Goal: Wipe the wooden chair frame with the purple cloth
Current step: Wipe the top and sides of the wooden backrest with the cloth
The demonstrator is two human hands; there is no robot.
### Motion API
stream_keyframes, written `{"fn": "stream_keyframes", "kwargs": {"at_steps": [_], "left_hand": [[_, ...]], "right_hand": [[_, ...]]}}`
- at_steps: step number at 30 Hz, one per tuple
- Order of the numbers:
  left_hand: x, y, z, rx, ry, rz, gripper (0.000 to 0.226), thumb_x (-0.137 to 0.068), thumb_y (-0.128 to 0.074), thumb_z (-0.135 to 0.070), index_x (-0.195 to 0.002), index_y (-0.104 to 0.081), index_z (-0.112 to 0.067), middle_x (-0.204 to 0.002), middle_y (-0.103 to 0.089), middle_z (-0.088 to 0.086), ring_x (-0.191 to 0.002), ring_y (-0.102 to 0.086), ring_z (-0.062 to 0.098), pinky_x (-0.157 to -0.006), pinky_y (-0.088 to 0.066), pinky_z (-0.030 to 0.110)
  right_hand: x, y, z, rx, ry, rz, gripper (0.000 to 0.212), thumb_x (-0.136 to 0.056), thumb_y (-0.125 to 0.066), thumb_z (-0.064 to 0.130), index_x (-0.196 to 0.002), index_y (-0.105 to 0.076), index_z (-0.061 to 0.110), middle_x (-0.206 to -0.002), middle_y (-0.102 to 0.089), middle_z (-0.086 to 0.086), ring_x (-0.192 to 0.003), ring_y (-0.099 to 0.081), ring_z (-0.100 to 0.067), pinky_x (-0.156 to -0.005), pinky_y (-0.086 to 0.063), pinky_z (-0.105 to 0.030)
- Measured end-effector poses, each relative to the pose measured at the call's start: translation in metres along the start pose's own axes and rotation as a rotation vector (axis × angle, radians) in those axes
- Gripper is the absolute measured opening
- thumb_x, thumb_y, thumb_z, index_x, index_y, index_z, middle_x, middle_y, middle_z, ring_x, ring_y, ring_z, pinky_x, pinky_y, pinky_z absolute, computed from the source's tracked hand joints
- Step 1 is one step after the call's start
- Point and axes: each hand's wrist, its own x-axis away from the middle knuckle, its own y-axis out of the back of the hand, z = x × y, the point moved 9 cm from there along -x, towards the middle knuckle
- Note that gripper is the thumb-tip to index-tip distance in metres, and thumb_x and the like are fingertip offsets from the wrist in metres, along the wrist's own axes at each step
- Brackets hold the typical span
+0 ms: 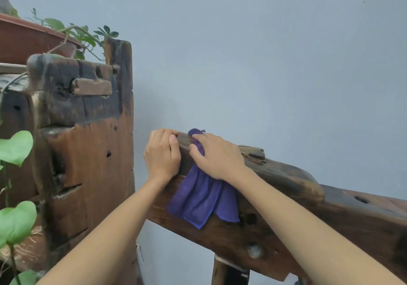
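The frame (286,223) is a dark, weathered wooden beam that runs from low right up to its end at centre; a raised block sits on its top edge to the right of the hands, and a post drops from its underside at the bottom. The left hand (162,155) is curled round the beam's end, fingers hooked over the top and thumb laid against the near face, gripping the wood itself and no cloth. The right hand (217,156) lies flat and spread on the cloth (203,199), pressing it onto the top edge just right of the left hand; the fingers are not closed round it, and a tuft of cloth pokes up past the fingertips while the rest hangs down the near face in loose folds. The two hands are just beside each other, thumb tips almost meeting.

To the left, apart from the beam, stands a tall stand (88,144) of rough, charred-looking timber with pegs and holes; a gap of wall (264,53) shows between it and the beam's end. A brown pot (28,40) rests on top of it at far left, with leaves (16,148) trailing down the left edge. The wall is plain grey-blue behind everything.
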Motion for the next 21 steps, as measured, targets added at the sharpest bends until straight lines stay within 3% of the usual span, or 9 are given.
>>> {"fn": "stream_keyframes", "kwargs": {"at_steps": [3,6,8,10,13,15,18,21], "left_hand": [[0.001,0.001,-0.005,-0.079,-0.001,0.025,0.042,-0.099,-0.029,-0.026,-0.099,-0.066,-0.007,-0.101,-0.067,0.01,-0.099,-0.053,0.027,-0.079,-0.042,0.04],[0.009,0.002,-0.013,-0.176,0.015,0.054,0.04,-0.101,-0.029,-0.027,-0.109,-0.063,-0.009,-0.116,-0.065,0.01,-0.113,-0.052,0.027,-0.088,-0.04,0.043],[0.022,0.002,-0.023,-0.213,0.014,0.078,0.043,-0.102,-0.029,-0.029,-0.123,-0.06,-0.01,-0.134,-0.059,0.01,-0.133,-0.045,0.028,-0.106,-0.036,0.05],[0.041,-0.003,-0.038,-0.246,-0.016,0.125,0.047,-0.101,-0.029,-0.032,-0.135,-0.054,-0.009,-0.148,-0.05,0.009,-0.147,-0.033,0.027,-0.121,-0.02,0.058],[0.077,-0.026,-0.089,-0.295,-0.257,0.269,0.054,-0.098,-0.034,-0.036,-0.143,-0.047,-0.008,-0.153,-0.045,0.009,-0.152,-0.025,0.027,-0.12,-0.008,0.066],[0.102,-0.046,-0.132,-0.263,-0.411,0.358,0.056,-0.098,-0.036,-0.039,-0.142,-0.049,-0.008,-0.151,-0.048,0.008,-0.152,-0.027,0.026,-0.118,-0.009,0.069],[0.123,-0.071,-0.191,-0.185,-0.474,0.419,0.052,-0.099,-0.036,-0.04,-0.131,-0.059,-0.007,-0.138,-0.06,0.009,-0.144,-0.04,0.028,-0.123,-0.011,0.06],[0.141,-0.097,-0.25,-0.154,-0.548,0.451,0.047,-0.1,-0.037,-0.042,-0.115,-0.067,-0.009,-0.117,-0.069,0.006,-0.119,-0.058,0.029,-0.122,-0.02,0.05]], "right_hand": [[0.058,0.024,-0.019,0.221,0.014,-0.306,0.043,-0.092,-0.051,0.05,-0.117,-0.072,0.02,-0.107,-0.074,0.0,-0.098,-0.072,-0.021,-0.064,-0.056,-0.034],[0.1,0.038,-0.047,0.321,0.025,-0.523,0.04,-0.091,-0.058,0.038,-0.118,-0.075,0.015,-0.112,-0.076,-0.007,-0.103,-0.073,-0.024,-0.074,-0.057,-0.035],[0.114,0.039,-0.06,0.353,0.033,-0.555,0.042,-0.092,-0.055,0.037,-0.122,-0.073,0.014,-0.117,-0.074,-0.009,-0.109,-0.071,-0.026,-0.081,-0.055,-0.036],[0.124,0.04,-0.07,0.381,0.054,-0.539,0.045,-0.094,-0.05,0.038,-0.125,-0.071,0.014,-0.118,-0.073,-0.011,-0.108,-0.07,-0.027,-0.084,-0.054,-0.035],[0.136,0.05,-0.091,0.389,0.038,-0.504,0.048,-0.095,-0.045,0.041,-0.126,-0.07,0.013,-0.115,-0.073,-0.01,-0.101,-0.07,-0.026,-0.079,-0.055,-0.034],[0.148,0.057,-0.109,0.374,0.008,-0.498,0.049,-0.095,-0.045,0.041,-0.126,-0.069,0.013,-0.114,-0.073,-0.009,-0.101,-0.071,-0.026,-0.08,-0.056,-0.034],[0.172,0.066,-0.135,0.362,-0.048,-0.505,0.05,-0.097,-0.046,0.042,-0.129,-0.068,0.011,-0.122,-0.072,-0.012,-0.112,-0.069,-0.028,-0.093,-0.055,-0.037],[0.205,0.075,-0.164,0.39,-0.072,-0.541,0.049,-0.096,-0.049,0.034,-0.132,-0.067,0.006,-0.127,-0.07,-0.016,-0.119,-0.067,-0.032,-0.105,-0.051,-0.044]]}}
